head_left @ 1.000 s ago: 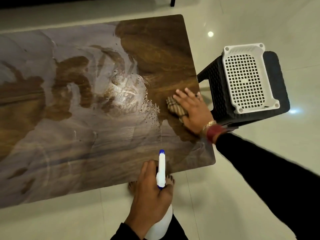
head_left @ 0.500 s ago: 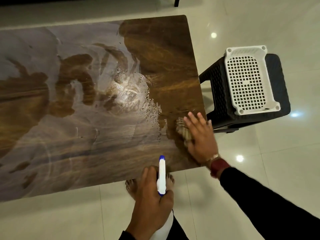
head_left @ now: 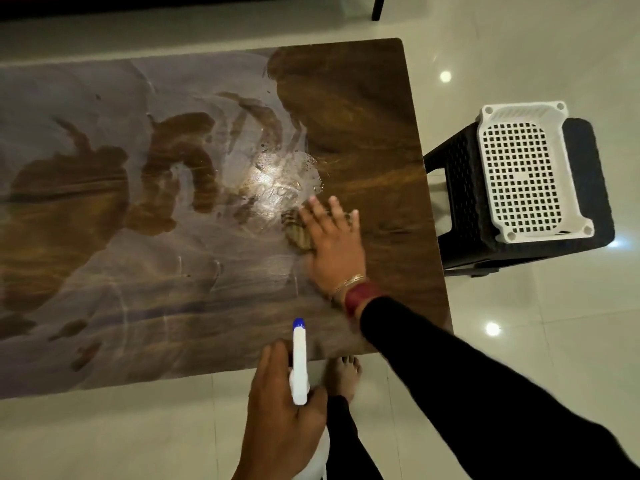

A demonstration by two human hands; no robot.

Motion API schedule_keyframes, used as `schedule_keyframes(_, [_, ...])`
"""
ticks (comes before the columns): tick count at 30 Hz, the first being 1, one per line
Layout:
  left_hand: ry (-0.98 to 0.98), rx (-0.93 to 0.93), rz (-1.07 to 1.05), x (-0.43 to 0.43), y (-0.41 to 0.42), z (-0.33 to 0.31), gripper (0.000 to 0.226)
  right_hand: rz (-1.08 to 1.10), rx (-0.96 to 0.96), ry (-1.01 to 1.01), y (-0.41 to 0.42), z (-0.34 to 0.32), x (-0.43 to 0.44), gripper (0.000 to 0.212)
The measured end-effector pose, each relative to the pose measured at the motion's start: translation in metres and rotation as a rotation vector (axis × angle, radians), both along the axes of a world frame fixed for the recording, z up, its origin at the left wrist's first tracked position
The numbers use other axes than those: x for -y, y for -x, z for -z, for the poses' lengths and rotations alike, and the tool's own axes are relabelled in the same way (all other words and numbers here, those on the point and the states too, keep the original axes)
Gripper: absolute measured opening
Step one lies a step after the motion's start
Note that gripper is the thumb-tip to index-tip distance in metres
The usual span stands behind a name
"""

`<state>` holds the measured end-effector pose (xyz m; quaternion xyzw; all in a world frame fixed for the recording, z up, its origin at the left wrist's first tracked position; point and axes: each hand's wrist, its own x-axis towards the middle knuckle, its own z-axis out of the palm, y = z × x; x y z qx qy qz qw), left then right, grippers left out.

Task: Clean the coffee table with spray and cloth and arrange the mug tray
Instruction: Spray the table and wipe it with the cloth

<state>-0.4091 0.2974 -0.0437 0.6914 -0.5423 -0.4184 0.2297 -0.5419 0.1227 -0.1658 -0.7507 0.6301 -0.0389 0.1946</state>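
Wiping step — right hand [head_left: 330, 247], fingers flat, presses the cloth [head_left: 298, 230] on the wet tabletop [head_left: 363, 140]; left hand [head_left: 280, 410] grips the spray bottle [head_left: 299, 362] — next, sweep leftward across the film.

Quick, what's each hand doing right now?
Left hand: closed, gripping the white plastic spray bottle with a blue nozzle.
Right hand: open, pressing the striped brown cloth onto the wooden table.

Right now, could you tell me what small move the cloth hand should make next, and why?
Probably sweep the right hand, pressing the striped cloth flat, leftward through the glistening spray patch beside it: that patch looks wet and unwiped, while the coffee table looks wiped at its right end.
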Motion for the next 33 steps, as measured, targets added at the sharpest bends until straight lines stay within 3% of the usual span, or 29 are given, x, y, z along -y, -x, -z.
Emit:
schedule_keyframes(3, [-0.025,0.018,-0.019,0.002,-0.012,-0.004,0.027,-0.330,-0.022,-0.003,-0.020,0.000,-0.070,0.083])
schedule_keyframes(5, [-0.030,-0.005,-0.024,0.001,-0.023,-0.007,0.031,-0.349,-0.012,-0.004,-0.002,0.002,-0.106,0.079])
schedule_keyframes(7, [-0.077,-0.040,-0.029,0.001,-0.030,-0.009,0.033,-0.200,-0.014,-0.034,0.031,-0.002,-0.114,0.080])
schedule_keyframes(10, [-0.132,-0.029,-0.022,-0.001,-0.041,-0.006,0.037,0.108,-0.047,-0.057,0.056,-0.002,-0.058,0.082])
schedule_keyframes(12, [-0.126,-0.013,-0.016,-0.002,-0.047,-0.006,0.042,0.325,-0.074,-0.048,0.036,-0.002,-0.001,0.082])
schedule_keyframes(14, [-0.111,-0.029,-0.044,0.000,-0.051,-0.014,0.043,0.394,-0.078,-0.059,-0.002,-0.003,0.032,0.085])
schedule_keyframes(16, [-0.073,-0.072,-0.069,0.004,-0.056,-0.024,0.034,0.205,-0.093,-0.047,-0.043,-0.003,0.018,0.086])
schedule_keyframes(19, [-0.021,-0.096,-0.073,0.012,-0.061,-0.032,0.027,-0.118,-0.050,-0.080,-0.078,-0.008,-0.072,0.080])
schedule_keyframes(23, [-0.022,-0.110,-0.038,0.023,-0.066,-0.023,0.033,0.003,-0.036,-0.095,-0.036,-0.003,-0.127,0.077])
schedule_keyframes(29, [-0.036,-0.116,-0.177,0.041,-0.064,-0.019,0.054,0.477,-0.099,-0.105,0.026,-0.004,-0.012,0.085])
schedule_keyframes(33, [0.003,-0.131,-0.147,0.064,-0.070,-0.025,0.031,0.510,-0.091,-0.077,-0.033,-0.005,0.080,0.082])
